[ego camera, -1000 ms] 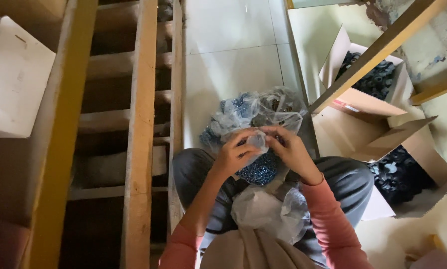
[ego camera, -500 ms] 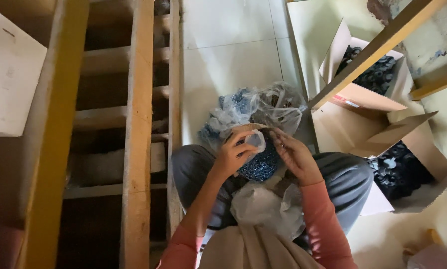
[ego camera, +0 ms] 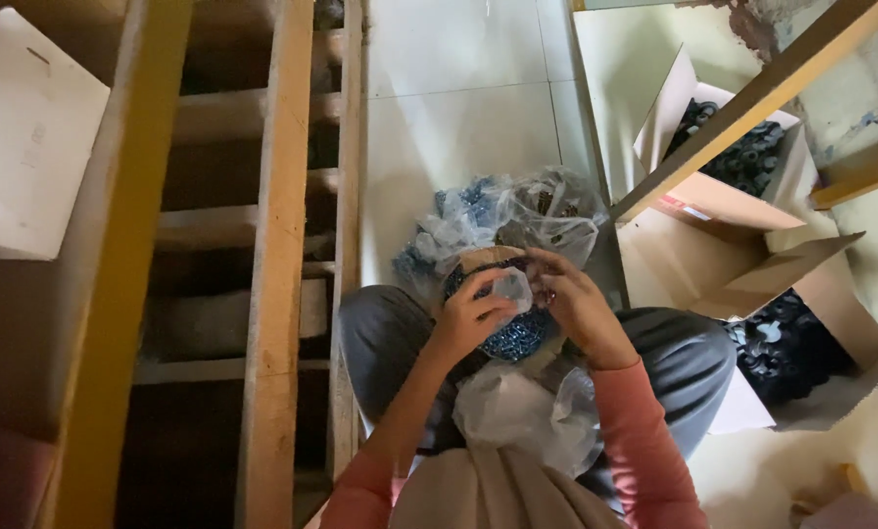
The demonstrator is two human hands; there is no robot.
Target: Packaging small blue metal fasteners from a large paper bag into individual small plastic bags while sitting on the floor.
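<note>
My left hand [ego camera: 468, 318] holds a small clear plastic bag [ego camera: 512, 287] pinched between thumb and fingers. My right hand [ego camera: 568, 299] meets it at the bag's mouth, fingertips closed on something too small to make out. Just under both hands sits a round bowl of small shiny blue metal parts [ego camera: 514, 338], resting between my knees. Beyond the hands lies a large crumpled clear plastic bag [ego camera: 517, 217] holding more blue parts on the tiled floor. A bundle of empty clear bags [ego camera: 522, 411] lies on my lap.
A wooden rack with slats [ego camera: 277, 225] stands close on the left. A white box [ego camera: 27, 147] sits on it at far left. Two open cardboard boxes of dark round parts [ego camera: 742, 152] [ego camera: 791, 343] stand on the right under a slanted wooden beam [ego camera: 752, 98].
My right hand drew slightly away from the small bag half a second ago, then came back to its mouth. The left hand kept hold of the bag throughout.
</note>
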